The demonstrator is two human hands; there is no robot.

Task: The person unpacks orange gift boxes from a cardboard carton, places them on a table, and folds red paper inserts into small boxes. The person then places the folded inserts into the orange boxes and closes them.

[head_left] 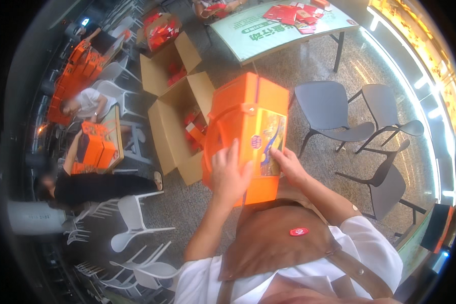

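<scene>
Hands on an orange gift box (245, 134), seen from above. Left hand (229, 175) raised from a bare forearm that enters at the lower edge and runs up beside the brown apron (273, 240); palm laid flat on the near face of the box, fingers (233, 152) spread and pointing up the lid, pressing rather than closing round anything. Right hand (288, 164) extended from a white-sleeved arm bent at the elbow; fingertips (274, 151) pinching the lower edge of the printed side panel, thumb hidden behind the panel, so grip depth cannot be told.

Box held off the floor, tilted, its bulk above and ahead of both sets of fingers; near bottom corner below the left palm, just over the apron. Handle flap on the orange face just beyond the left fingertips.

Edges and free room: open cardboard cartons (180, 119) with red and orange packs inside, just left of the left fingers and partly behind the box. Two grey chairs (334, 114) well to the right of the right fingers, a third dark chair lower right, bare speckled floor (329, 162) between them and the hand. White chairs (137, 223) lower left, well apart from the left forearm. Table (268, 33) with red packets far beyond the fingertips, past the box top. Other people seated at left by stacks of orange boxes (93, 147), well apart from both hands.
</scene>
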